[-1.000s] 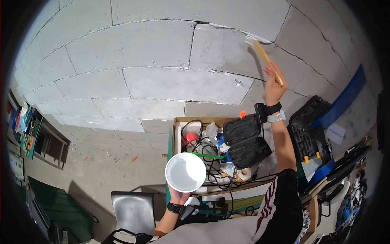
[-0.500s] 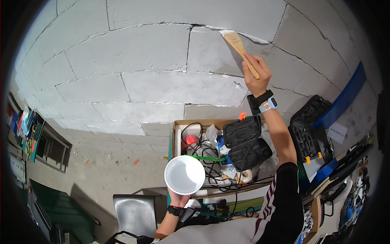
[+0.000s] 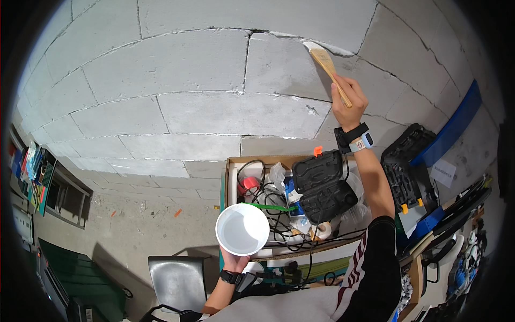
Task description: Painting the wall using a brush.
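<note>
My right hand (image 3: 350, 102) grips a flat paintbrush (image 3: 328, 65) by its wooden handle. The pale bristles touch the block wall (image 3: 204, 64) just under a cracked horizontal joint, near the top of the view. Around the brush the wall is grey, with whiter blocks toward the left. Low in the middle, my left hand (image 3: 234, 261) holds a white plastic tub (image 3: 242, 251) from below and behind. Its open mouth faces up and shows pale, whitish contents. The fingers under the tub are partly hidden.
Beyond the tub stands a cardboard box (image 3: 229, 180) with cables, a red item and an open black tool case (image 3: 327, 185). Another black case (image 3: 402, 172) leans at right beside a blue curved panel (image 3: 453, 129). A grey chair (image 3: 177, 279) and dark green bin (image 3: 80, 279) stand lower left.
My right hand and the paintbrush have moved a little to the right along the wall, bristles still against it. The tub in my left hand stays nearly in place.
</note>
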Tool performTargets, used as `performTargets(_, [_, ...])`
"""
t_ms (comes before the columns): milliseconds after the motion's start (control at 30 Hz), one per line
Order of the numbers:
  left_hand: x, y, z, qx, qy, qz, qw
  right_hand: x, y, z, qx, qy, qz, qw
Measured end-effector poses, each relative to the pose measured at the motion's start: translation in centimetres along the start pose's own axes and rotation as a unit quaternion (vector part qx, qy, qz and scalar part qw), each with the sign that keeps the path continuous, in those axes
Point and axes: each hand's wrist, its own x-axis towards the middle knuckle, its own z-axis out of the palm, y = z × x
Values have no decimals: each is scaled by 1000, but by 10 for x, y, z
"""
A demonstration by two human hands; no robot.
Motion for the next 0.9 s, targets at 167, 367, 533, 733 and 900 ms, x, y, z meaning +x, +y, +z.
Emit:
performTargets(167, [3,-2,-6,15,-25,6,1000,11,-17,10,23,18,-17,999])
performTargets(367, [8,-4,-15,-18,-9,6,1000,21,-12,9,9,12,9,1000])
performTargets(533, [4,-1,-8,1,-8,1,1000,24,-12,-5,-14,-2,22,1000])
performTargets(733, [3,-2,4,-2,-4,3,1000,29,-30,-1,5,-33,-13,999])
performTargets(900, [4,-1,-4,-6,-5,-3,1000,28,-15,-1,-46,-71,-22,996])
